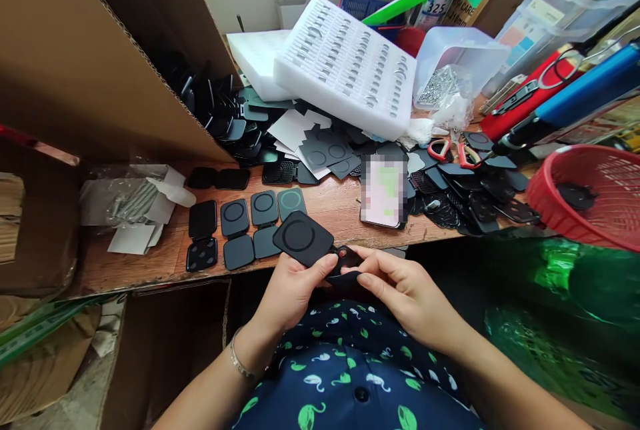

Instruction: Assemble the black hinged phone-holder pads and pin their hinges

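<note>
Wooden and crowded, the workbench stretches out just past your hands, with a big cardboard box tipped open on it.

Your left hand is closed around a black square pad with a ring on top; your thumb and fingers pinch its near corner and it tilts up over the bench edge. Your right hand is curled too, and its fingertips pinch a small black part with a red dot. That part touches the pad's corner, right between your two hands (both hands sit above your lap).

Just beyond your left hand, more black pads lie in neat rows on the bench. A little to the left of those rests a plastic bag of screws. Just beyond your right hand lies a phone.

Farther out past the phone, a messy heap of black pieces spreads to the right, with red-handled scissors on it. A red basket sits far right of your right hand. Farthest away, a white foam tray leans on the pile.
</note>
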Tool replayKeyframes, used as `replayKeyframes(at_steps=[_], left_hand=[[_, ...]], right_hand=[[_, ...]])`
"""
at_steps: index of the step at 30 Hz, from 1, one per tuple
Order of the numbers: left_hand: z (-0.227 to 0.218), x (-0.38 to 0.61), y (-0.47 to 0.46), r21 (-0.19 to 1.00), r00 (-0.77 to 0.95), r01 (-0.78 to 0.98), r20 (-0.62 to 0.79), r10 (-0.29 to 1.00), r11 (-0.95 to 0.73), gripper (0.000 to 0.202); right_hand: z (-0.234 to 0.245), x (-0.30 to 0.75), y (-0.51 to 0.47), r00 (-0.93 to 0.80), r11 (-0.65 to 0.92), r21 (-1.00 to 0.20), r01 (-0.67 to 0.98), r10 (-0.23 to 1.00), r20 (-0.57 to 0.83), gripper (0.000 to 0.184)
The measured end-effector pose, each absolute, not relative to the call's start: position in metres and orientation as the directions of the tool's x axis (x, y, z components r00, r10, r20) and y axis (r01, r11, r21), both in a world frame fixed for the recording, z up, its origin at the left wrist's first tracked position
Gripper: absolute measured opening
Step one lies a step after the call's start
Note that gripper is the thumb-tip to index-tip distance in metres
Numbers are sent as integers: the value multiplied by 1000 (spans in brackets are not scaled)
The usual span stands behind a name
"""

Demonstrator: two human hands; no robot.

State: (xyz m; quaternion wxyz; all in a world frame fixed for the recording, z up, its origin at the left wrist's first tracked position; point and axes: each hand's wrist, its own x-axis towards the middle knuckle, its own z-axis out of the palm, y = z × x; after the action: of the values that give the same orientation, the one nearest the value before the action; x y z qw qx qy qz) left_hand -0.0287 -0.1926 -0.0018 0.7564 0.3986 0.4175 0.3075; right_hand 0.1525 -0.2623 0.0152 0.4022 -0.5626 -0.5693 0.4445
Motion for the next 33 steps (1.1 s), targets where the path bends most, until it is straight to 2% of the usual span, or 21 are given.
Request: replayKeyframes(at_steps=[4,7,9,11,13,15,24,33], left_hand=[[2,-33,-190,909,456,-64,-340,822,411,27],[0,-36,-184,889,424,-63,-388,819,454,30],[-3,-38,-181,829,435,-101,-461,774,550,34],[-3,-37,-178,746,488,-132,-525,698,653,39],[-1,-35,-177,679,550,-152,-546,632,718,42],[3,-32,-177,642,598,-168,-537,595,748,43],[4,-28,-180,629,625,-235,-486,611,741,38],[2,-28,-180,610,629,-249,-488,605,752,35]], right_hand=[[21,163,-261,-157,-233,-972,30,959,-235,25],[27,175,-264,-238,-234,-966,-111,950,-203,27],[31,183,-264,-227,-176,-981,-85,962,-153,26],[34,185,-260,-116,-154,-988,16,981,-155,25],[34,183,-254,-5,-201,-976,81,979,-202,29],[31,176,-247,9,-264,-962,74,965,-264,36],[16,153,-235,-38,-424,-901,-94,906,-422,44],[13,150,-233,33,-467,-880,-82,882,-471,44]])
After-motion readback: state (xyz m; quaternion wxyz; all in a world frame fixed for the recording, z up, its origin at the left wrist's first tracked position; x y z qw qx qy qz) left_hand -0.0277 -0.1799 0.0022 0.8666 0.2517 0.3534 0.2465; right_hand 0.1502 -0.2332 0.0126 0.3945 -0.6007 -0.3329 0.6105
